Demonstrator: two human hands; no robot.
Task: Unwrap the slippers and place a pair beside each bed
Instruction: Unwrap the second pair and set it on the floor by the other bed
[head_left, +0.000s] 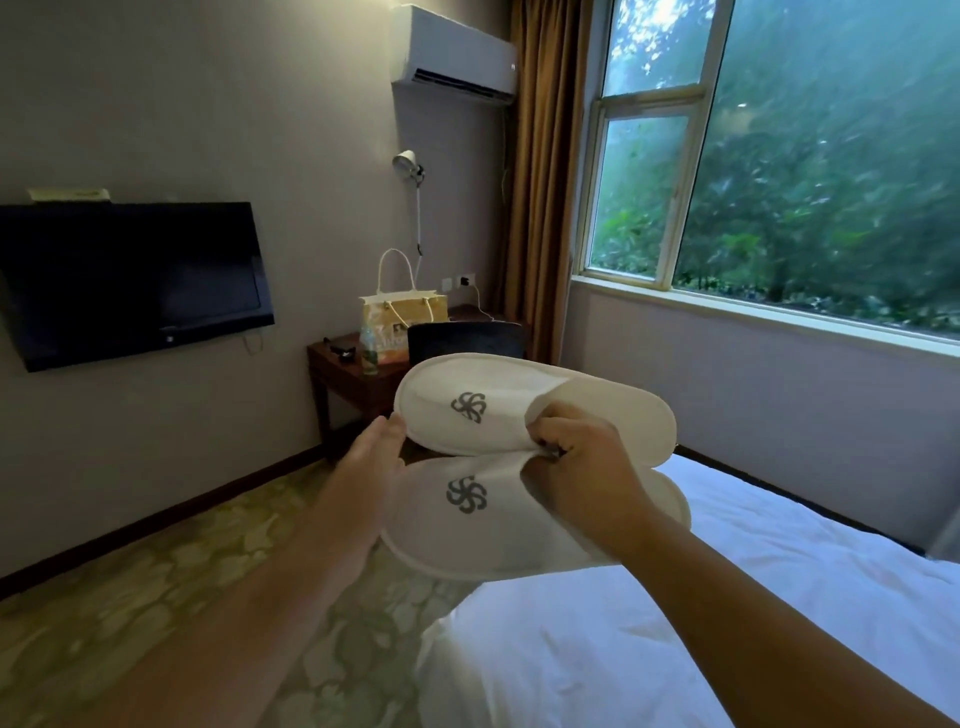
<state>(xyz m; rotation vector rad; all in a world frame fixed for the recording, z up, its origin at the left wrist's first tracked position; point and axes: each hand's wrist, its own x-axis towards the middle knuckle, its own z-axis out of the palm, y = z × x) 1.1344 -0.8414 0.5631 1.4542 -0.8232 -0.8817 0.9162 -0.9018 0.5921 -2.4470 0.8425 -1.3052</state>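
Two white slippers with grey swirl logos are held in the air above the bed's near corner, no wrapper visible on them. The upper slipper (498, 400) lies over the lower slipper (467, 519). My right hand (582, 467) pinches the edges of both uppers together at their openings. My left hand (371, 467) is flat against the toe ends, its fingertips touching the upper slipper's toe. A bed with a white sheet (727, 597) fills the lower right under my right forearm.
Patterned carpet (182, 582) runs along the bed's left side. A dark wooden desk (337, 374) with a yellow gift bag (400, 322), a bottle and a dark chair (462, 338) stands at the far wall. A television (130, 280) hangs left; a window (779, 182) is right.
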